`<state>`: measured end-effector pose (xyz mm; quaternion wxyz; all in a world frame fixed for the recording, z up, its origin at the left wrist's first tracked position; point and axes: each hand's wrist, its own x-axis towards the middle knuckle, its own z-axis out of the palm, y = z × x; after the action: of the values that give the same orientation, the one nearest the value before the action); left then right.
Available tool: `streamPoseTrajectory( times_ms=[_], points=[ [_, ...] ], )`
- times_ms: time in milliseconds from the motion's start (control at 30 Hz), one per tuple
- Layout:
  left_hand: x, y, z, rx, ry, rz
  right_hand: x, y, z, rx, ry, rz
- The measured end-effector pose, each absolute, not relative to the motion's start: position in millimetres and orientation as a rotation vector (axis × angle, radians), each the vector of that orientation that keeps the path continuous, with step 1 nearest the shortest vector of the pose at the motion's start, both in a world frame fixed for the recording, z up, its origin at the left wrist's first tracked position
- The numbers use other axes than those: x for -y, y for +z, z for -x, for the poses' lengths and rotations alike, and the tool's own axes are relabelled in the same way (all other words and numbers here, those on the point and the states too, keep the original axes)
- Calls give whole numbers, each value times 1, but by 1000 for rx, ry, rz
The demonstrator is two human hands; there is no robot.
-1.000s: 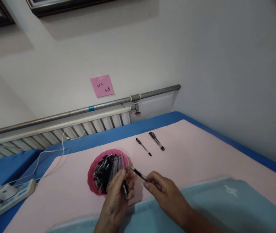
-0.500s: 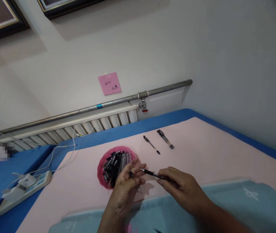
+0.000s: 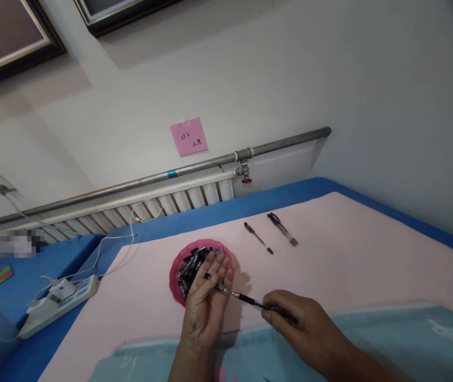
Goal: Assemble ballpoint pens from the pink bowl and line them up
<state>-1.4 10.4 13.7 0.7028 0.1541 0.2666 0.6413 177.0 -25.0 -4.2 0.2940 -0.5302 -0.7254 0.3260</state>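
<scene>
My left hand is turned palm up beside a pink basket of black pens, hiding part of it. Under its thumb lies a small black pen cap, its clip end dark and its open end pointing right. From the right, my right hand grips a gel pen with a black grip sleeve. The pen's metal tip points left and sits just short of the cap's mouth. On the pink sheet beyond lie a single capped pen and a pair of pens side by side.
A pink sheet covers the blue table, with a teal cloth along the near edge. At left are a power strip with plugs and white cables. Behind stand a radiator and a pipe.
My left hand has turned palm up with its fingers opened over the basket, showing the cap more plainly. The pen tip is now close to the cap. The view has shifted slightly left.
</scene>
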Motion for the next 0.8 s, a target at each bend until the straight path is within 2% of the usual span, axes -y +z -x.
streamPoseTrajectory(
  times_ms=[533,800],
  points=[
    [-4,13,-19,-635,1455,-359,26,-7,-168,1801,957,1413],
    [-6,11,-19,-685,1443,-359,31,-7,-169,1878,814,1389]
  ],
)
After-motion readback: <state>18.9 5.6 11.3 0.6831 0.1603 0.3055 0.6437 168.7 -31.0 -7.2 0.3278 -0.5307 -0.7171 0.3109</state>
